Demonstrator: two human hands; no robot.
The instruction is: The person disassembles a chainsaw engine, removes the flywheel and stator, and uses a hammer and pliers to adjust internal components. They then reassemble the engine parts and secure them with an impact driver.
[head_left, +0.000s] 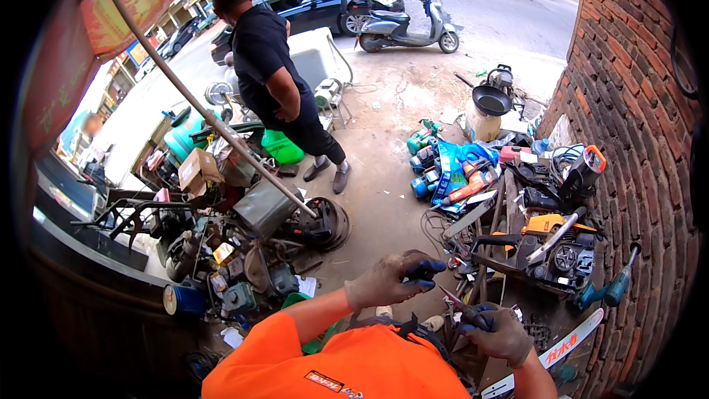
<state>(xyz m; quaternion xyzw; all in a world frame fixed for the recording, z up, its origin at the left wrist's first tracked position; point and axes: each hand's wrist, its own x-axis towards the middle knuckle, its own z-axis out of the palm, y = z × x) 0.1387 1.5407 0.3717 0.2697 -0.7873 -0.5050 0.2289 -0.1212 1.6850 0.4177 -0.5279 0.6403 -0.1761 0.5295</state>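
Note:
My left hand [391,279], in a grey-brown glove with dark fingertips, is raised in front of my orange shirt. Its fingers are curled toward the thumb, and anything between them is too small to make out. Just to the right, my gloved right hand [502,335] is closed around a pointed metal tool [456,301] with a dark handle. The tool's tip points up and left toward my left hand, a short gap away. Its exact kind is not clear.
At right, an orange chainsaw [546,224], a chainsaw bar [572,340] and a teal drill [611,288] lie by the brick wall [642,140]. Power tools cover a blue bag [461,170]. Machine parts [240,299] are heaped at left, below a slanting pole [199,107]. A person [262,66] stands ahead.

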